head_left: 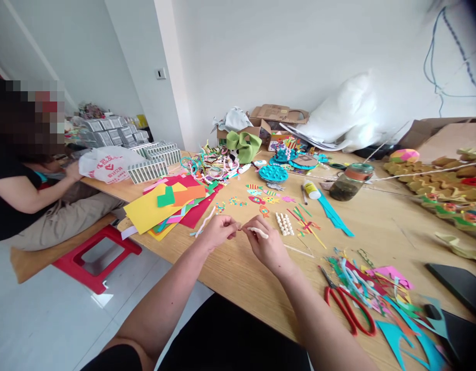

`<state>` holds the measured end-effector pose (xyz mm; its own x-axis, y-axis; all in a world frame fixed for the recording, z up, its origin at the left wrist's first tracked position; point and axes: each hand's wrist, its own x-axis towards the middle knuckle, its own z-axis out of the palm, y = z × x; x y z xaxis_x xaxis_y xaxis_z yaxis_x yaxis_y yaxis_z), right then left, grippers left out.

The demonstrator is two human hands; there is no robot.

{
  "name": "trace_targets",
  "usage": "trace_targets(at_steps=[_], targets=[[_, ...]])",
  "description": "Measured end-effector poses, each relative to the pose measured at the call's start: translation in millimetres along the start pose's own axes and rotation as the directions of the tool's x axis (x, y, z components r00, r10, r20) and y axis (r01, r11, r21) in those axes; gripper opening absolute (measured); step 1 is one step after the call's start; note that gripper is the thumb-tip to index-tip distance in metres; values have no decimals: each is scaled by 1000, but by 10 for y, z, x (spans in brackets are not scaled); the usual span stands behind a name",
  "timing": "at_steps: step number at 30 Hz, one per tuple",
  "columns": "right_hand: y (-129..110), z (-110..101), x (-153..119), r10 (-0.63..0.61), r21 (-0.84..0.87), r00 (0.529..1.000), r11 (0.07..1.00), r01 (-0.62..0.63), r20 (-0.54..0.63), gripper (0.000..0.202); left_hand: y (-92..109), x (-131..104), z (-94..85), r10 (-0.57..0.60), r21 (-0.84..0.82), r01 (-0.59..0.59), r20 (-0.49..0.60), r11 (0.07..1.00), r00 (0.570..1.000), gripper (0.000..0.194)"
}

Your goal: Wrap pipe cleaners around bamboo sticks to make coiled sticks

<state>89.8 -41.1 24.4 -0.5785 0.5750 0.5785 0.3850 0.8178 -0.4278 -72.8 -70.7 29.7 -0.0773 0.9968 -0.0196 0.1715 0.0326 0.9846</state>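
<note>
My right hand (264, 239) is closed in a pinch, with a short white fuzzy-looking strip (259, 232) lying across its fingers. My left hand (221, 230) pinches thumb against forefinger just beside the right fingertips; anything between them is too small to name. Beyond the hands lie several paper fish (256, 200), small coloured paper bits (238, 201) and rows of small white twisted pieces (284, 224). A wavy white strip (205, 221) rests left of my left hand. Thin coloured paper strips (306, 224) are spread to the right.
Coloured paper sheets (153, 208) are piled on the left. Red-handled scissors (348, 304) and paper scraps (369, 288) lie at the right front. Farther back stand a glue bottle (311, 189), a jar (350, 183) and a blue dish (273, 173). Another person (25, 190) sits at left.
</note>
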Motion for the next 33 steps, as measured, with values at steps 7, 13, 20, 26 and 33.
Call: trace_targets(at_steps=[7, 13, 20, 26, 33], targets=[[50, -18, 37, 151, 212, 988, 966, -148, 0, 25, 28, -32, -68, 408, 434, -409, 100, 803, 907, 17], [80, -62, 69, 291, 323, 955, 900, -293, 57, 23, 113, -50, -83, 513, 579, -524, 203, 625, 834, 18], [115, -83, 84, 305, 309, 952, 902, -302, 40, 16, 104, -74, -72, 498, 683, -526, 265, 508, 826, 18], [52, 17, 53, 164, 133, 983, 979, -152, -84, 15, 127, -72, -18, 447, 784, -404, 182, 472, 876, 14], [6, -5, 5, -131, -63, 978, 990, 123, -160, 12, 97, -32, -16, 321, 512, -278, 6, 812, 947, 14]])
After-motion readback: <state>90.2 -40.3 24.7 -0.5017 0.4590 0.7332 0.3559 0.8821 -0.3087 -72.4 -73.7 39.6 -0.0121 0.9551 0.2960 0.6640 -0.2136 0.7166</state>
